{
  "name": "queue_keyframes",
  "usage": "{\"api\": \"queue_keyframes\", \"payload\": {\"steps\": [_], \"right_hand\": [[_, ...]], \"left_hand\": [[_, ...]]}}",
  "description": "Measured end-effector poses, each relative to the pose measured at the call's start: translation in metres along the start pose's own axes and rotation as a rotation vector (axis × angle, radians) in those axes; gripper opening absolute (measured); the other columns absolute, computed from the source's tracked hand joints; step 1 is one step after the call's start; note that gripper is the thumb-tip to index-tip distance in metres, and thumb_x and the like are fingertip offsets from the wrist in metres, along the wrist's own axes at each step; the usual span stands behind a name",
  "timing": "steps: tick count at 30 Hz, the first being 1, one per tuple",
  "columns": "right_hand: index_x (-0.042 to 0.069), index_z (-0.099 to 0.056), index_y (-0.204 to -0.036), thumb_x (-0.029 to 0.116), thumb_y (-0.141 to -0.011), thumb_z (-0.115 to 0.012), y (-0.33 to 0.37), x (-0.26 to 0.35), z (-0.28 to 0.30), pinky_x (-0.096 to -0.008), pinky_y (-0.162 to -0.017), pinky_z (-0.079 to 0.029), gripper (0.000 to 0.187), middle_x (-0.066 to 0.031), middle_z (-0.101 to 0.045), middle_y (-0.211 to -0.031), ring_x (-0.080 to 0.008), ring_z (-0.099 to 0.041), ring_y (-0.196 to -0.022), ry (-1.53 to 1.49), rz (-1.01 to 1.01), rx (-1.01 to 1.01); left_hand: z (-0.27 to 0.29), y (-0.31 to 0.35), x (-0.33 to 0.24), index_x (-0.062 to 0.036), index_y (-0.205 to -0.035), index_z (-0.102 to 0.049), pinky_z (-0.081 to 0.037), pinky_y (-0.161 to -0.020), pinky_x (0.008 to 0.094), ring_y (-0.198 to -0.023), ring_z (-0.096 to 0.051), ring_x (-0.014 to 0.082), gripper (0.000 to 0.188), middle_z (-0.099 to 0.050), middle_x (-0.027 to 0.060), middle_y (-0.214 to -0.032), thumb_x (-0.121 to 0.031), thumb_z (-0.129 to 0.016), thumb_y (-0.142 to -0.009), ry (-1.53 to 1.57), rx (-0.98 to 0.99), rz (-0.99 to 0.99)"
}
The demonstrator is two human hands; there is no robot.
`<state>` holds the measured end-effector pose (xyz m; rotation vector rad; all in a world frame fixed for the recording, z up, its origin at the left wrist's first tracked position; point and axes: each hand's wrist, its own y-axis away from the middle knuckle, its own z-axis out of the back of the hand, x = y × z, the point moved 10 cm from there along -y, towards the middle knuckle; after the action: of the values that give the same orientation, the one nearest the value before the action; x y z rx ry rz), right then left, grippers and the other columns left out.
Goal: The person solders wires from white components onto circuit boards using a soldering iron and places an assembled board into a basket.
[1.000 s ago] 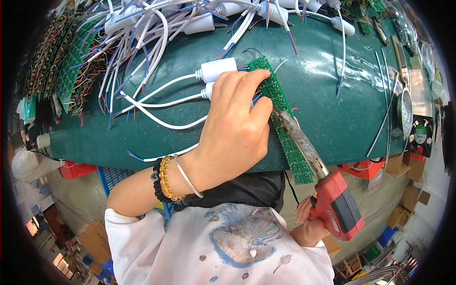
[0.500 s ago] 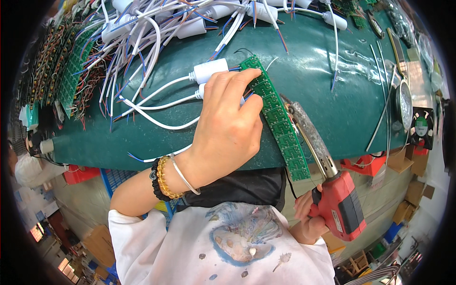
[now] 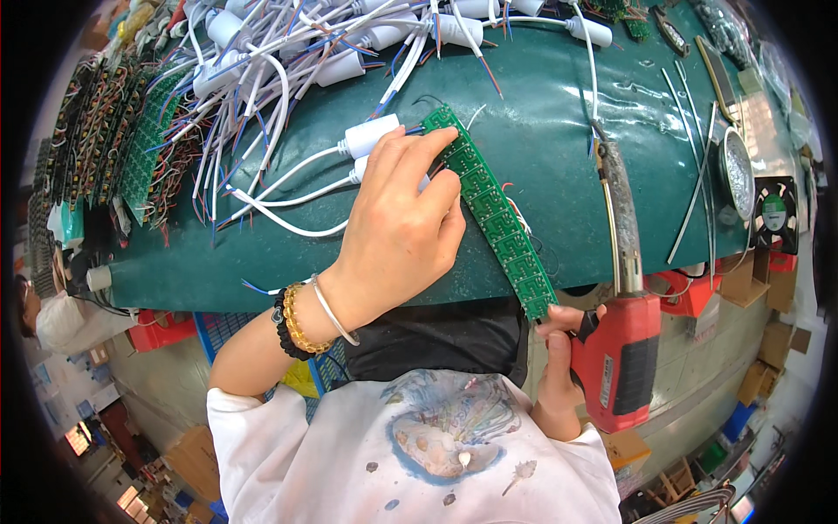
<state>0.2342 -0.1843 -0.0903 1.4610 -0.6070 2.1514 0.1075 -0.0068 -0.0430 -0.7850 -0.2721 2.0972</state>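
My left hand is closed over the far end of a long green circuit board strip, its fingertips pressed on the board's upper face. Under that hand lie two white cylindrical housings with cables; one housing pokes out beyond my knuckles, its blue wires reaching the board's edge. My right hand is wrapped round the red handle of a soldering gun, with fingertips touching the board's near end. The gun's metal barrel points away from me, and its tip is apart from the board, off to its right.
A heap of white cabled housings covers the far left of the green work surface. Wired circuit boards stack up at the left. Thin metal rods, a round metal dish and a black fan are at the right.
The soldering gun has swung upright and its tip has moved away from the board, to the right. My right fingertips have come onto the board's near end. My left hand keeps its hold.
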Motion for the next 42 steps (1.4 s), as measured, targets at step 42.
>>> {"api": "queue_keyframes", "payload": {"steps": [42], "right_hand": [[0.001, -0.062, -0.101, 0.003, -0.086, -0.063, -0.016, 0.006, 0.006, -0.0302, -0.082, -0.042, 0.016, -0.0060, -0.065, -0.096, -0.0160, -0.058, -0.088, 0.088, 0.370, -0.400]], "left_hand": [[-0.007, -0.114, 0.080, 0.0043, -0.118, -0.042, -0.048, -0.048, 0.0361, -0.059, -0.064, 0.0251, 0.039, -0.062, 0.0135, -0.069, -0.006, -0.053, -0.082, 0.160, 0.021, 0.481]]}}
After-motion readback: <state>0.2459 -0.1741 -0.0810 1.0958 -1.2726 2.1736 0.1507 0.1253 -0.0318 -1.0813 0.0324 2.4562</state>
